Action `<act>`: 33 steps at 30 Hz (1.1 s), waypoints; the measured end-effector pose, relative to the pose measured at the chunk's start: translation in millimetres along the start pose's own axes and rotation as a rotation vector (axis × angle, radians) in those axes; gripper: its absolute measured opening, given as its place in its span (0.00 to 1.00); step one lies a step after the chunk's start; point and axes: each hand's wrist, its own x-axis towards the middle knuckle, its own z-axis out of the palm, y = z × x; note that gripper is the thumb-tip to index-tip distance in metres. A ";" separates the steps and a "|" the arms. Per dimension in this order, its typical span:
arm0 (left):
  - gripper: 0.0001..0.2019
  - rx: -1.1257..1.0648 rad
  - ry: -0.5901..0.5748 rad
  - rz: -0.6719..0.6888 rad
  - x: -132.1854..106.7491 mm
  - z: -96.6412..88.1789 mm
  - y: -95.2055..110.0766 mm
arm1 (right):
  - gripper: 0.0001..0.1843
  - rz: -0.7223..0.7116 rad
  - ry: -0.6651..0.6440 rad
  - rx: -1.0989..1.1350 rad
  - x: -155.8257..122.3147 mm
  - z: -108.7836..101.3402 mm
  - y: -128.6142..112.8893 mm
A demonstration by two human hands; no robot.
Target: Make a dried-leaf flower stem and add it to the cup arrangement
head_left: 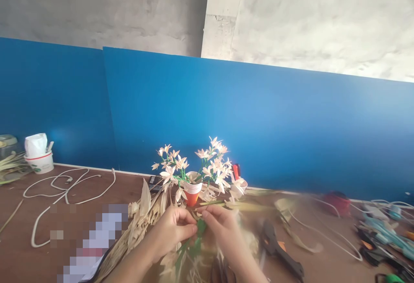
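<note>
My left hand (176, 230) and my right hand (223, 227) meet at the front of the table, both with fingers pinched. A green strip (201, 228) shows at my left fingertips and hangs between the hands. At my right fingertips is a small pale piece, partly hidden; what exactly they grip is unclear. Just behind them stands an orange-and-white paper cup (192, 196) holding pale handmade flowers (217, 162) on green stems. Dried corn husks (142, 216) lie by my left forearm. More pale and green pieces lie blurred under my hands.
A dark tool resembling a glue gun (280, 250) lies right of my right hand. White cables (66, 188) loop at left, near a white tub (39, 162). Tools and cords (384, 235) clutter the far right. A blue partition (194, 110) borders the table's back.
</note>
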 end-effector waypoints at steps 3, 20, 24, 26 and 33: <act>0.12 -0.053 -0.020 -0.032 0.4 -0.3 -2.0 | 0.22 0.000 0.041 -0.011 2.0 -2.9 0.0; 0.10 -0.074 -0.019 -0.076 6.3 -2.8 -9.0 | 0.18 -0.009 0.252 0.157 14.4 -12.4 -4.2; 0.11 -0.063 -0.051 -0.087 4.6 -11.4 -6.3 | 0.20 0.007 0.232 0.148 17.6 -13.0 -15.2; 0.11 -0.068 -0.060 -0.099 2.8 -16.8 -4.2 | 0.21 0.008 0.244 0.142 18.2 -13.1 -18.7; 0.10 -0.169 -0.194 -0.035 -3.9 -27.5 6.9 | 0.28 0.036 0.223 0.119 15.3 -16.7 -6.9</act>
